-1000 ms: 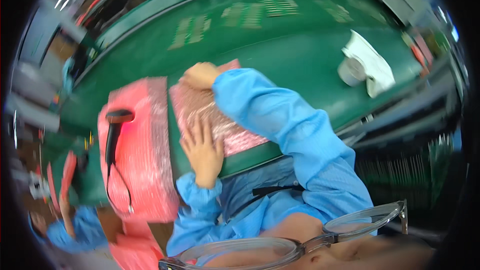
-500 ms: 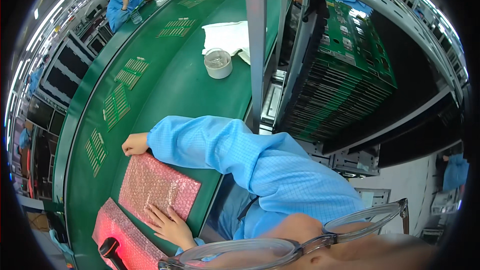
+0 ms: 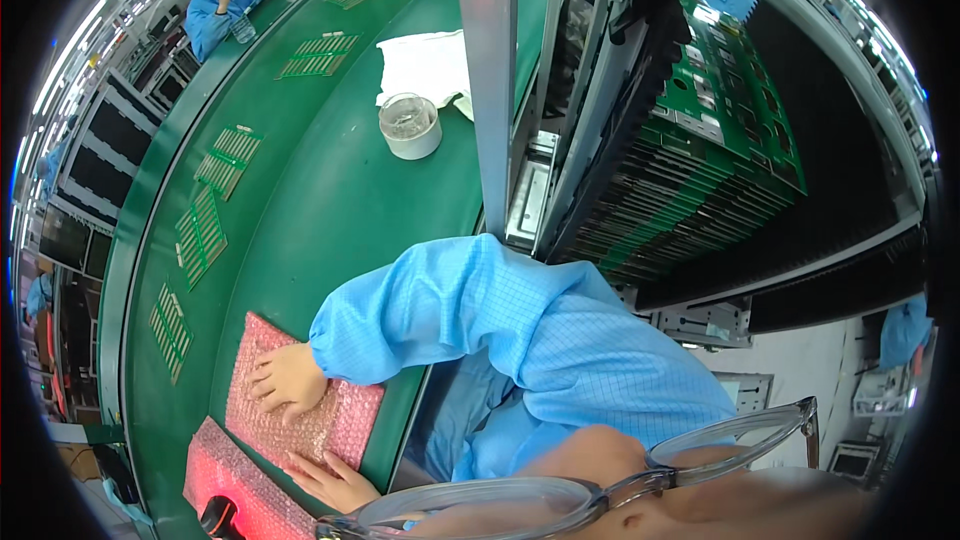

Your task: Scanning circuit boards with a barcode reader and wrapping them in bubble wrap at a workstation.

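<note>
A pink bubble-wrap pouch (image 3: 345, 415) lies flat on the green work surface, with both of my hands on it. My right hand (image 3: 288, 380) reaches across from the right and rests palm down on the upper middle of the pouch, fingers slightly spread. Along the near edge, my left hand (image 3: 335, 482) lies with its fingers stretched out onto the wrap. Another pink bubble-wrap pouch (image 3: 215, 460) sits just beside it at the lower left. A black handheld scanner (image 3: 218, 515) casts red light over that one. What either pouch contains is hidden.
Several green circuit boards (image 3: 202, 237) lie in a row along the left side of the green surface (image 3: 300, 230). Farther up are a white round container (image 3: 410, 127) and a white cloth (image 3: 425, 60). A metal post (image 3: 487, 90) and a rack of boards (image 3: 690, 170) stand right. A co-worker (image 3: 215, 5) sits far left.
My right hand has moved from the pouch's far corner onto its middle, now flat with fingers spread. My left hand stays at the near edge. The whole view has shifted slightly.
</note>
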Motion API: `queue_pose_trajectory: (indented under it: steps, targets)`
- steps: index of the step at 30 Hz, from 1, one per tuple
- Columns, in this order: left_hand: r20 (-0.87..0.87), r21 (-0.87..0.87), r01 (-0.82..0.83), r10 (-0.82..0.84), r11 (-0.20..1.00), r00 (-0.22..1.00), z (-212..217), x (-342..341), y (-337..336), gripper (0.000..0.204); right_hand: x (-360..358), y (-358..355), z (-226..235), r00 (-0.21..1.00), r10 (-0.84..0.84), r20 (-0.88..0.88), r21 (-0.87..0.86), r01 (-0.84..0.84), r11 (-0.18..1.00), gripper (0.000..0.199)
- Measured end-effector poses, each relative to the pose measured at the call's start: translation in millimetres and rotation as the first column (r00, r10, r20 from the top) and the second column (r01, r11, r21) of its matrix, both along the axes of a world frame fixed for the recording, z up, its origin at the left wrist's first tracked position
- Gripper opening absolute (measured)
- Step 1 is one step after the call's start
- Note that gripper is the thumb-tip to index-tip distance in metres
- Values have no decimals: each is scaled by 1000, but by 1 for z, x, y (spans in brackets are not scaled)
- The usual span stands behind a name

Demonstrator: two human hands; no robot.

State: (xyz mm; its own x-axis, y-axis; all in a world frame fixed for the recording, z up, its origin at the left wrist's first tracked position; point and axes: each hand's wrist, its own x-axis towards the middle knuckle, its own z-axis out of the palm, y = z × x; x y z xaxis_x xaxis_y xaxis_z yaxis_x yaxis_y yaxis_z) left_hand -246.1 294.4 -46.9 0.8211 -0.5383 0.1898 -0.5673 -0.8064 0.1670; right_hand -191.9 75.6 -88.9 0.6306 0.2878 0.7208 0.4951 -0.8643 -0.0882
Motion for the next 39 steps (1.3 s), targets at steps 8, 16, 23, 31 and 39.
queue_pose_trajectory:
  steps: [8, 16, 23, 31, 39]
  targets:
    - [-121, 166, 625, -614, 763, 780, 24, -8, 106, 58, -4, -3, -10, 988, 46, -145, 70, -36, 997, 46]
    - [290, 264, 94, -172, 960, 942, 51, 46, 157, 56, -17, 1, 6, 982, -120, -146, 165, 144, 976, 37]
    - [453, 363, 168, -331, 917, 828, 50, 55, 162, 42, -19, -18, -1, 990, -75, -122, 226, 102, 969, 33]
    - [602, -24, -142, 128, 990, 788, 102, 0, 115, 21, -28, -27, 2, 989, -114, -95, 201, 131, 971, 24]
    - [875, -287, 788, -185, 545, 447, 67, 93, 144, 23, -26, -12, 35, 994, -104, -12, 425, 100, 900, 18]
